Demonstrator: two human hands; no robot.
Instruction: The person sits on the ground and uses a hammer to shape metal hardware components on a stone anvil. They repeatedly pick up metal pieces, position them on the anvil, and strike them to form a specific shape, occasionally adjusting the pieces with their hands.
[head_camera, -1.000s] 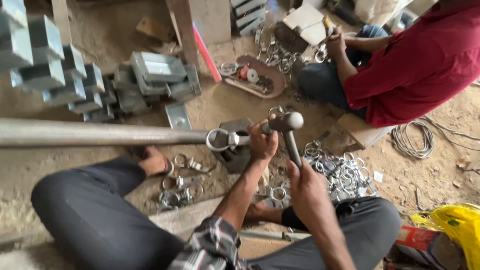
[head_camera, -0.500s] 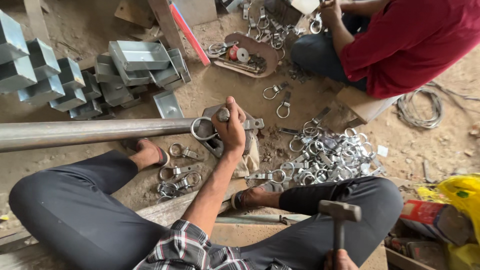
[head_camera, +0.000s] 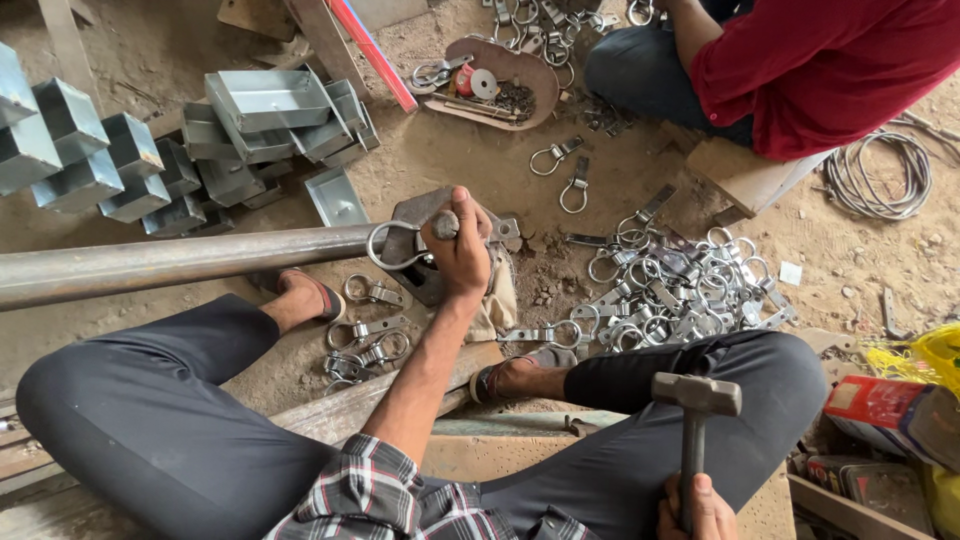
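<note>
The left hand (head_camera: 458, 245) is clamped on a ring clamp (head_camera: 400, 245) at the pipe (head_camera: 180, 262) end, the right hand (head_camera: 700, 510) grips a raised hammer (head_camera: 697, 395); strike squarely, I judge, fingers clear.

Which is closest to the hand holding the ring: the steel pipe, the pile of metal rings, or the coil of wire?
From the left hand:
1. Steel pipe, just left of it.
2. Pile of metal rings, on the ground to the right.
3. Coil of wire, far right.

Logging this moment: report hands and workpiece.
Left hand grips metal clamp ring at pipe end. Right hand holds hammer raised. Nothing between.
</note>
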